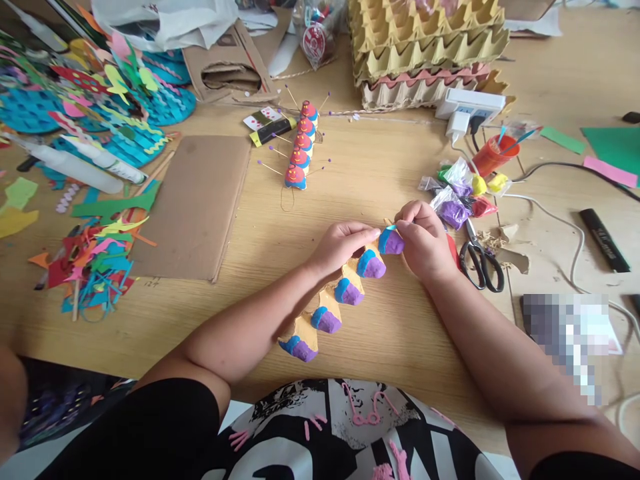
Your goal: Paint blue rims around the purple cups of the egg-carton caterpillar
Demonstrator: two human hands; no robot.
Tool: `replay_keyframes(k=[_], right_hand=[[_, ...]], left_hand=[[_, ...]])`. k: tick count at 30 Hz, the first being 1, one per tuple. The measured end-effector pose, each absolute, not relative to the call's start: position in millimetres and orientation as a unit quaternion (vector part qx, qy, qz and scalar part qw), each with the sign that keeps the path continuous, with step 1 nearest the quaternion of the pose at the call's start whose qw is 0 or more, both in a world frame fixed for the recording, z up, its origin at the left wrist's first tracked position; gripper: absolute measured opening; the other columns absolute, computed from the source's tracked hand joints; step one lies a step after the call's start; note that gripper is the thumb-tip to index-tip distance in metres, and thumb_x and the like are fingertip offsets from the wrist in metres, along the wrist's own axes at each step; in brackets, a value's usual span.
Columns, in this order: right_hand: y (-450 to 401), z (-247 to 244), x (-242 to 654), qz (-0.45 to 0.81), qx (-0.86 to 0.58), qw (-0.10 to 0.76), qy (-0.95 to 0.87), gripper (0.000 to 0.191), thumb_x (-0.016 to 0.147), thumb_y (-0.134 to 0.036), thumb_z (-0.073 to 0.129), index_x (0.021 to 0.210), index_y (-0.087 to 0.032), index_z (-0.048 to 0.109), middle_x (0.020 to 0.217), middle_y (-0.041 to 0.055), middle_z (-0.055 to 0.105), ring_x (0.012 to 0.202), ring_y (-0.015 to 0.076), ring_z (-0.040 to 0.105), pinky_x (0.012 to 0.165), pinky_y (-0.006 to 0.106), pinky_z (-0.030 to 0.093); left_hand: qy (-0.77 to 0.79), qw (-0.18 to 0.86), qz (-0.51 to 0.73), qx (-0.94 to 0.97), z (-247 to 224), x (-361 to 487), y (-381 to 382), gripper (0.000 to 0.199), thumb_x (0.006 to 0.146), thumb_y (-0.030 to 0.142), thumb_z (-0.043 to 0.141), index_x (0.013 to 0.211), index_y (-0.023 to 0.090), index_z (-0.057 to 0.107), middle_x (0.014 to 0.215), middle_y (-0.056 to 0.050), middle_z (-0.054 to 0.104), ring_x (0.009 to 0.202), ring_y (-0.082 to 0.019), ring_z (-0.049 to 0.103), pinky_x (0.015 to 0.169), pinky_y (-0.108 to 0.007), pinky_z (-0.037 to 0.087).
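A strip of egg carton cups point(349, 293) runs slantwise above the table, each cup covered with blue and purple clay. My left hand point(345, 245) grips its far end, thumb along the top cup. My right hand point(425, 243) is closed in a pinch at that same cup, on a small light-blue piece point(391, 228) whose kind I cannot make out. Farther back stands a similar strip in red and blue clay, an egg carton caterpillar point(301, 148) with faces and purple-tipped sticks poking out.
Scissors point(481, 257), bagged clay point(455, 212) and an orange cup point(495, 155) lie right of my hands. Cardboard point(190, 207), paper scraps point(103, 260) and glue bottles point(75, 167) are at left. Egg trays point(430, 53) are stacked behind a power strip point(470, 103) with cables.
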State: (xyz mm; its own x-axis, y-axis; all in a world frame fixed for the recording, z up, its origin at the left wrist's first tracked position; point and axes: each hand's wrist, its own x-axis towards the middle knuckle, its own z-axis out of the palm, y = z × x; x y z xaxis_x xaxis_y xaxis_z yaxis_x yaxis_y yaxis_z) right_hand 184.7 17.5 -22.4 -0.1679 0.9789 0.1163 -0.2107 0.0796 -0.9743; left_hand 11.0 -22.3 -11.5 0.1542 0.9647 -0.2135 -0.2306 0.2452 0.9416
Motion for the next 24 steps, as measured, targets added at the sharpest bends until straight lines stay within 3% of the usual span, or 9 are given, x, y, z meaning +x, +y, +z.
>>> replay_keyframes(k=[17, 24], right_hand=[[19.8, -26.0, 187.8, 0.587, -0.375, 0.488, -0.526, 0.05, 0.077, -0.05, 0.088, 0.071, -0.026, 0.044, 0.065, -0.0054, 0.047, 0.054, 0.0116, 0.041, 0.048, 0.028, 0.035], [21.6, -29.4, 189.2, 0.596, -0.381, 0.495, -0.505, 0.054, 0.073, -0.054, 0.09, 0.072, -0.026, 0.044, 0.068, -0.0046, 0.047, 0.059, 0.013, 0.042, 0.053, 0.029, 0.038]], left_hand=[[0.441, 0.647, 0.465, 0.412, -9.7, 12.1, -24.1, 0.04, 0.074, 0.056, 0.088, 0.069, 0.018, 0.078, 0.052, 0.004, 0.045, 0.049, -0.009, 0.037, 0.05, -0.028, 0.027], [0.447, 0.652, 0.477, 0.385, -13.2, 12.3, -24.1, 0.042, 0.07, 0.058, 0.093, 0.072, 0.018, 0.078, 0.054, 0.002, 0.054, 0.05, -0.01, 0.045, 0.05, -0.026, 0.035]])
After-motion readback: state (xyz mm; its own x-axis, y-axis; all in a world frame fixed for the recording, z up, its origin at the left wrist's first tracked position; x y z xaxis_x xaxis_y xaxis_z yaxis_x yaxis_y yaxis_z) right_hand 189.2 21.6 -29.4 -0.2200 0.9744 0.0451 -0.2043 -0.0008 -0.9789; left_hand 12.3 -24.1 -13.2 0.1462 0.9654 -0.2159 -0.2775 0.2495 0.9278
